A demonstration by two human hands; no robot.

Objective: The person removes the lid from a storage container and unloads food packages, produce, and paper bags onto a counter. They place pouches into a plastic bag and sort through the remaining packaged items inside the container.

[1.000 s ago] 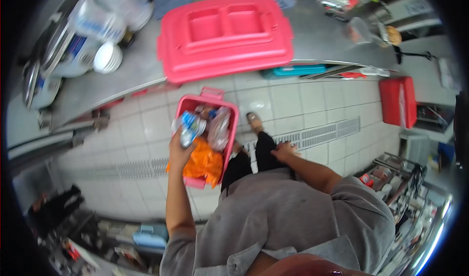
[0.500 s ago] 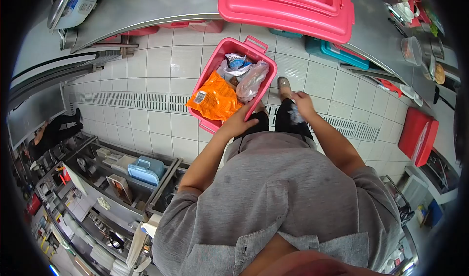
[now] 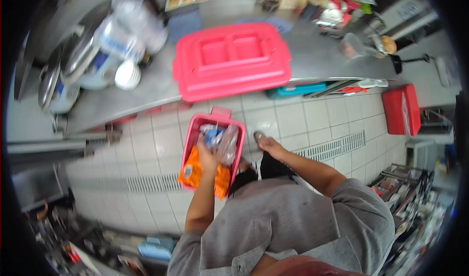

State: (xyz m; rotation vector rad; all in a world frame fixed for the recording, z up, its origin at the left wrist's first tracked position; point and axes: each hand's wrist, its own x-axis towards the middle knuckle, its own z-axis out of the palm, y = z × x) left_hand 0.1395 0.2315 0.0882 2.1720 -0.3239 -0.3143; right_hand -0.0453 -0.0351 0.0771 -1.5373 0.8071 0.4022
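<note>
A pink plastic bin [image 3: 185,146] stands on the tiled floor in front of me. Inside it lie an orange printed bag [image 3: 198,171], a clear plastic bag [image 3: 228,146] with contents I cannot make out, and a blue-and-white package [image 3: 211,135]. My left hand [image 3: 207,157] reaches into the bin above the orange bag, its fingers apart and pointing toward the blue-and-white package. To the right of the bin, over my foot, my right hand [image 3: 271,147] is closed; whatever it holds is hidden.
The bin's pink lid [image 3: 234,61] lies on the steel counter [image 3: 312,63] ahead. White stacked bowls [image 3: 128,75] and lidded pots [image 3: 61,90] stand at the counter's left. A red bin [image 3: 400,110] is at the right. A floor drain grate [image 3: 337,146] crosses the tiles.
My left hand has moved from the bin's near rim to inside it. My right hand, earlier with crumpled clear plastic, has shifted toward the bin. The view has tilted up toward the counter.
</note>
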